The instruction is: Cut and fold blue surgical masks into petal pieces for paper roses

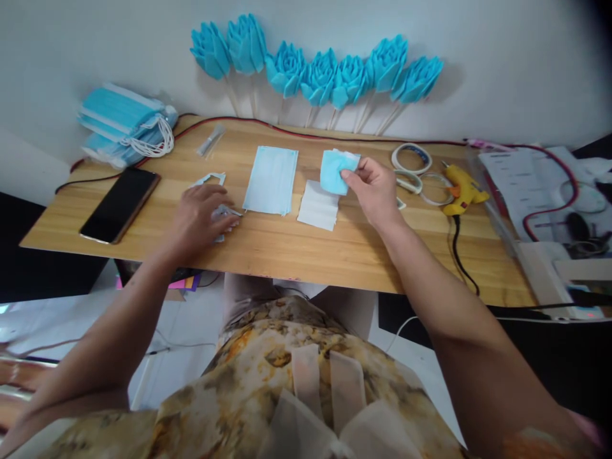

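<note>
My right hand point(375, 188) pinches a small blue fabric piece point(333, 171) with a white layer behind it, held over the wooden table point(268, 248). Partly beneath it lies a white fabric piece point(318, 207). My left hand point(198, 217) rests on the table with its fingers spread, over light scraps point(213, 178) and a small clear item that I cannot make out. Between my hands a pale blue rectangular sheet point(271, 180) lies flat.
Blue fabric flowers point(320, 76) on sticks lean on the wall. At left are stacked masks point(124, 121) and a phone point(119, 204). Tape rolls point(411, 159), a yellow glue gun point(463, 191) with its cord, and papers point(516, 185) are at right.
</note>
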Available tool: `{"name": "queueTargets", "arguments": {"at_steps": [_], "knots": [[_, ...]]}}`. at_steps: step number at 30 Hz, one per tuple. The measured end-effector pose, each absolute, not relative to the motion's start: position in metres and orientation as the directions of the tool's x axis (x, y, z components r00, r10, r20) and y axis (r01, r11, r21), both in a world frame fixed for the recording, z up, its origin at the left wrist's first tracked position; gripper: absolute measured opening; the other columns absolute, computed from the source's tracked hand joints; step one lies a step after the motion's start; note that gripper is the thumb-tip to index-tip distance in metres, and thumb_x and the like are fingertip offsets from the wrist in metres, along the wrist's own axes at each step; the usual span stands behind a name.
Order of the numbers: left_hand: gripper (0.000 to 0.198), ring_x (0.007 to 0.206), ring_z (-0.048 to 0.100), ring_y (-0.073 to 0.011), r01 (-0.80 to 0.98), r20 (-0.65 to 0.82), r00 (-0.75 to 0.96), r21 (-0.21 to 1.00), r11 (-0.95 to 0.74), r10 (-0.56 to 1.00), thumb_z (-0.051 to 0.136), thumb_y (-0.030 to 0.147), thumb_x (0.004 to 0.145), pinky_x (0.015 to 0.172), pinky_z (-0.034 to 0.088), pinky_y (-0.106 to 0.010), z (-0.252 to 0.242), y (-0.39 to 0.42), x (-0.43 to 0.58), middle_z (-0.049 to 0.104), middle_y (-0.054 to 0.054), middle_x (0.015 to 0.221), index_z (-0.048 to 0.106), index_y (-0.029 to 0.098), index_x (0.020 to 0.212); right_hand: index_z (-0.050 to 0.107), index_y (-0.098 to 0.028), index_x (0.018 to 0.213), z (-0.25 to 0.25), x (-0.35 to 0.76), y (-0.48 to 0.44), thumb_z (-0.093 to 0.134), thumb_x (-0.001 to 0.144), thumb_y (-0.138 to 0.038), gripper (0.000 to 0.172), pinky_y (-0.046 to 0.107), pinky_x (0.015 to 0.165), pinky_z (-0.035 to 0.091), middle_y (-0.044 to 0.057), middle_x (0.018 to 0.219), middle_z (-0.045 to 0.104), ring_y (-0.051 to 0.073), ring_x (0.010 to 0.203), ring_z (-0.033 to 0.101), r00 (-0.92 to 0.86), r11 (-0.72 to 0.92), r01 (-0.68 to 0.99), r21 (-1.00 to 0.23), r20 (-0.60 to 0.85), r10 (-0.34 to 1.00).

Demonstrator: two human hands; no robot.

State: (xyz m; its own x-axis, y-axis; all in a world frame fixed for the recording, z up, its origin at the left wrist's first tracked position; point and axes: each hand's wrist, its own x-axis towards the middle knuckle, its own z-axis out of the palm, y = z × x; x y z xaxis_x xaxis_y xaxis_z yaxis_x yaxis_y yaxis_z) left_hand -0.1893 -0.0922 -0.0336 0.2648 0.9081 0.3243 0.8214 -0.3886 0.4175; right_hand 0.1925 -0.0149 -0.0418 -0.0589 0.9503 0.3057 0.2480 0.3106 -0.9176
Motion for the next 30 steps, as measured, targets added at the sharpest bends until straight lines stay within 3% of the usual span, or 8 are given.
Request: {"name": "queueTargets", "arguments": {"at_steps": [4,9,12,16,19,22,25,30], "knots": [[0.024,0.117,0.065,-0.0367,0.823,0.296,0.204,0.465,-0.327,0.933,0.07,0.049,0.083,0.109,0.043,-0.055,-0.041,-0.097,-0.199,0.073,-0.012,0.118,0.074,0.026,0.09,0.059,-0.023,0.081,-0.043,0.195,-0.013,0.074,0.087,-0.043,0.025,0.035,0.069,0.053,0.0,0.078,0.061,0.017,0.075,0.061,-0.053,0.337,0.211,-0.917,0.334,0.941],[0.043,0.131,0.061,-0.0347,0.769,0.409,0.13,0.533,-0.352,0.903,0.076,0.056,0.082,0.116,0.043,-0.052,-0.007,-0.093,-0.194,0.07,-0.012,0.135,0.074,0.025,0.112,0.063,-0.024,0.084,-0.042,0.193,-0.016,0.076,0.087,-0.048,0.027,0.032,0.064,0.05,0.0,0.078,0.062,0.015,0.071,0.058,-0.063,0.373,0.173,-0.912,0.367,0.928],[0.05,0.133,0.059,-0.0308,0.554,0.431,0.094,0.726,-0.407,0.897,0.073,0.059,0.086,0.119,0.042,-0.048,0.008,-0.078,-0.149,0.069,-0.011,0.137,0.071,0.024,0.123,0.065,-0.024,0.083,-0.038,0.19,-0.021,0.076,0.088,-0.051,0.03,0.028,0.06,0.047,-0.002,0.074,0.059,0.013,0.066,0.054,-0.09,0.373,0.146,-0.916,0.363,0.927],[0.064,0.129,0.063,-0.0312,0.088,0.232,0.205,0.963,-0.254,0.951,0.075,0.063,0.084,0.111,0.049,-0.047,0.005,-0.052,-0.07,0.069,-0.012,0.137,0.066,0.023,0.133,0.065,-0.023,0.079,-0.028,0.188,-0.03,0.071,0.09,-0.06,0.039,0.026,0.056,0.039,-0.003,0.068,0.051,0.011,0.06,0.045,-0.132,0.402,0.166,-0.901,0.383,0.914],[0.064,0.124,0.067,-0.0323,-0.153,0.049,0.37,0.988,0.009,0.928,0.078,0.066,0.081,0.101,0.054,-0.044,-0.003,-0.04,-0.025,0.073,-0.013,0.127,0.068,0.022,0.126,0.063,-0.022,0.078,-0.021,0.187,-0.034,0.067,0.091,-0.066,0.045,0.026,0.057,0.037,-0.003,0.068,0.05,0.011,0.06,0.043,-0.158,0.422,0.191,-0.886,0.397,0.904],[0.057,0.108,0.072,-0.0279,-0.194,-0.078,0.436,0.965,0.179,0.896,0.084,0.06,0.077,0.089,0.057,-0.038,-0.008,-0.035,-0.003,0.077,-0.012,0.115,0.072,0.019,0.116,0.059,-0.022,0.076,-0.017,0.187,-0.034,0.064,0.091,-0.069,0.049,0.026,0.056,0.035,-0.003,0.065,0.046,0.011,0.06,0.041,-0.145,0.411,0.235,-0.881,0.387,0.911],[0.042,0.087,0.072,-0.0194,-0.175,-0.118,0.331,0.967,0.184,0.936,0.086,0.048,0.078,0.078,0.057,-0.031,-0.012,-0.032,0.002,0.078,-0.008,0.098,0.074,0.016,0.103,0.055,-0.022,0.074,-0.018,0.188,-0.032,0.062,0.092,-0.068,0.049,0.027,0.056,0.034,-0.004,0.063,0.043,0.012,0.059,0.039,-0.128,0.395,0.292,-0.871,0.374,0.919],[0.022,0.062,0.061,-0.0115,-0.089,-0.049,0.185,0.994,0.067,0.982,0.084,0.033,0.079,0.065,0.053,-0.025,-0.011,-0.034,-0.001,0.07,0.0,0.068,0.072,0.015,0.077,0.054,-0.022,0.072,-0.022,0.184,-0.032,0.059,0.096,-0.062,0.048,0.029,0.062,0.039,-0.002,0.067,0.049,0.013,0.065,0.045,-0.119,0.422,0.388,-0.82,0.409,0.905]]}}
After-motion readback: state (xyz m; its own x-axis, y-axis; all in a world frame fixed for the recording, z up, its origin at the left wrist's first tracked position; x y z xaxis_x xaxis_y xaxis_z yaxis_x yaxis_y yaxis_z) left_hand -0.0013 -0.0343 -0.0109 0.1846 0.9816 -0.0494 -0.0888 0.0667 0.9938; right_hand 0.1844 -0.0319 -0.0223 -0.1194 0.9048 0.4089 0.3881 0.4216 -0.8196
